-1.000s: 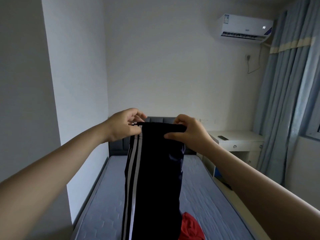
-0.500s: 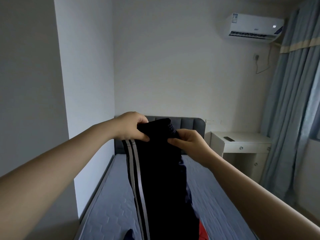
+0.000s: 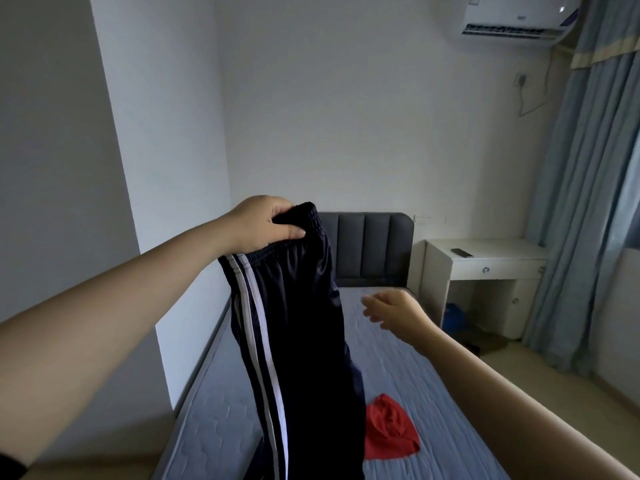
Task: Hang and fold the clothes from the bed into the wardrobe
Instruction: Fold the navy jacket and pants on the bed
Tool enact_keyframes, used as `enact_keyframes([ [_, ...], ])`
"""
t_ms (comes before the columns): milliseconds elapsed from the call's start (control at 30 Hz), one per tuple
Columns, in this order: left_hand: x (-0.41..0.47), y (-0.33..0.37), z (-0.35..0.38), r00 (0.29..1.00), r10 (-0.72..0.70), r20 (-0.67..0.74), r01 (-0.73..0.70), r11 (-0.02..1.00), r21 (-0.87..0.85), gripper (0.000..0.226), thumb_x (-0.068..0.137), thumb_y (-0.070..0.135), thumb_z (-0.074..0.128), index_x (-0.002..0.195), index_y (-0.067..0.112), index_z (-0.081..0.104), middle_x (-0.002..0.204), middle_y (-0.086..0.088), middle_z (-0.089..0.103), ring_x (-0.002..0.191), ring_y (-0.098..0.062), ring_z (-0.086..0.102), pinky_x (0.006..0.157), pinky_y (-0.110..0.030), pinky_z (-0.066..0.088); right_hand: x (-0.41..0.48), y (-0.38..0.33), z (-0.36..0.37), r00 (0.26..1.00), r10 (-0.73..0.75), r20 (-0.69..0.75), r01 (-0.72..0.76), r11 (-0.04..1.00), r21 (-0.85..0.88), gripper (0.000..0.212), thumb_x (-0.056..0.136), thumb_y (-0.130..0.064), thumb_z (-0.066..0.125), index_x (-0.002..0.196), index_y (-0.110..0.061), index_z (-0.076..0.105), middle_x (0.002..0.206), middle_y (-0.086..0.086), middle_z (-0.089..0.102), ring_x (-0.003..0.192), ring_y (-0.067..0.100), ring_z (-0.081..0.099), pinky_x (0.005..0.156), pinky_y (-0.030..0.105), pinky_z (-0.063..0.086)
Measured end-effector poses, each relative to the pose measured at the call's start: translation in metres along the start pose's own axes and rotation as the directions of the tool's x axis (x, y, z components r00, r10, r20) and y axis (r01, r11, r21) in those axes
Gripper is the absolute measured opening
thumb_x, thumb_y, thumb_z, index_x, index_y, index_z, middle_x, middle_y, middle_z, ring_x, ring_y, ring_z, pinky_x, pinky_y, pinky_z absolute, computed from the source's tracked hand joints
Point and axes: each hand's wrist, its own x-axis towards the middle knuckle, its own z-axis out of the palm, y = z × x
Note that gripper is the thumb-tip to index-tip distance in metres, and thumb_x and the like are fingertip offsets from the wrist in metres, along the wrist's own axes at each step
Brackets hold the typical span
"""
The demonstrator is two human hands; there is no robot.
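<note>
Trousers (image 3: 294, 323) hang above the bed (image 3: 433, 375), left hand (image 3: 263, 226) fingers clamped on the waistband; right hand (image 3: 394, 313) beside them, fingers apart. Better regrip the waistband's free end before folding.

Air conditioner (image 3: 516, 20): white wall unit, top right, mounted high near the ceiling.
Cord (image 3: 535, 95): dark, hanging in a loop from a wall socket below the air conditioner.
Curtain (image 3: 588, 188): pale blue, floor length, with a cream band near the top, along the right side.
Counter (image 3: 485, 261): small white desk with one drawer and a lower cupboard door, standing just beside the headboard.
Remote (image 3: 462, 252): dark, flat, lying on the counter top.
Blue object (image 3: 453, 317): on the floor in the counter's open recess; kind cannot be told.
Headboard (image 3: 370, 247): dark grey, padded in vertical panels, against the back wall.
Walls (image 3: 346, 116): plain white.
</note>
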Motion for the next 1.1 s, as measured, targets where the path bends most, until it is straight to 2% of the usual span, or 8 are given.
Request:
enact_keyframes([
  [133,0.000,0.001,0.005,1.000,0.001,-0.004,-0.001,1.000,0.007,0.017,0.086,0.027,0.068,0.081,0.012,0.060,0.072,0.003,0.056,0.069,-0.011,0.048,0.064,-0.024,0.035,-0.002,0.043,0.037,0.980,0.188,0.059,-0.192,0.980,0.056,0.043,0.097,-0.034,0.053,0.101,0.006,0.067,0.099,0.022,0.069,0.078,0.024,0.056,0.069,0.033,0.044],
  [233,0.001,0.005,0.002,1.000,0.003,-0.029,-0.003,1.000,0.005,0.015,0.086,0.027,0.068,0.079,0.018,0.059,0.069,0.006,0.055,0.067,-0.009,0.049,0.061,-0.018,0.036,0.000,0.056,0.061,0.946,0.300,0.123,-0.312,0.946,0.090,0.050,0.098,-0.038,0.048,0.109,0.008,0.063,0.090,0.016,0.061,0.080,0.024,0.051,0.070,0.030,0.039],
  [367,-0.002,0.005,-0.007,0.997,0.009,-0.081,-0.011,1.000,-0.018,0.024,0.086,0.026,0.068,0.093,0.004,0.061,0.090,-0.018,0.064,0.078,-0.022,0.057,0.075,-0.034,0.043,0.000,0.056,0.079,0.879,0.396,0.264,-0.445,0.882,0.157,0.060,0.099,-0.051,0.039,0.125,0.001,0.055,0.119,0.017,0.063,0.107,0.029,0.059,0.091,0.039,0.045],
  [533,-0.008,0.000,-0.011,0.993,0.006,-0.120,-0.010,0.999,-0.030,0.030,0.088,0.024,0.066,0.099,-0.003,0.060,0.101,-0.026,0.063,0.094,-0.038,0.061,0.089,-0.049,0.046,0.010,0.056,0.085,0.847,0.367,0.384,-0.511,0.762,0.398,0.071,0.095,-0.060,0.036,0.140,-0.005,0.040,0.136,0.015,0.055,0.130,0.028,0.047,0.109,0.049,0.029],
  [667,-0.012,-0.008,-0.014,0.990,-0.017,-0.142,0.013,1.000,-0.027,0.032,0.087,0.025,0.067,0.100,-0.003,0.060,0.103,-0.027,0.063,0.095,-0.039,0.060,0.092,-0.050,0.044,0.022,0.063,0.094,0.781,0.380,0.496,-0.591,0.707,0.389,0.070,0.094,-0.064,0.035,0.122,-0.003,0.055,0.097,0.005,0.068,0.108,0.025,0.059,0.104,0.048,0.028],
  [800,-0.015,-0.018,-0.015,0.985,-0.031,-0.171,0.029,0.999,-0.015,0.030,0.087,0.027,0.067,0.096,-0.001,0.060,0.099,-0.026,0.064,0.081,-0.027,0.058,0.087,-0.046,0.046,0.023,0.071,0.102,0.629,0.423,0.652,-0.703,0.668,0.245,0.057,0.090,-0.066,0.040,0.080,-0.013,0.060,0.072,0.000,0.061,0.075,0.016,0.058,0.093,0.037,0.034],
  [933,-0.018,-0.025,-0.013,0.982,-0.029,-0.188,0.026,0.999,-0.021,0.030,0.087,0.027,0.067,0.095,-0.001,0.060,0.099,-0.026,0.064,0.083,-0.032,0.059,0.088,-0.047,0.046,0.022,0.077,0.110,0.653,0.364,0.664,-0.684,0.661,0.310,0.058,0.087,-0.068,0.046,0.089,-0.013,0.066,0.093,0.003,0.069,0.087,0.019,0.062,0.081,0.032,0.046],
  [1100,-0.018,-0.031,-0.010,0.982,-0.026,-0.185,0.024,1.000,-0.014,0.025,0.087,0.027,0.067,0.092,0.003,0.062,0.094,-0.022,0.064,0.076,-0.022,0.055,0.075,-0.034,0.042,0.019,0.068,0.112,0.709,0.269,0.652,-0.667,0.557,0.496,0.041,0.092,-0.051,0.052,0.077,-0.014,0.061,0.061,0.001,0.049,0.051,0.014,0.045,0.051,0.025,0.036],
])
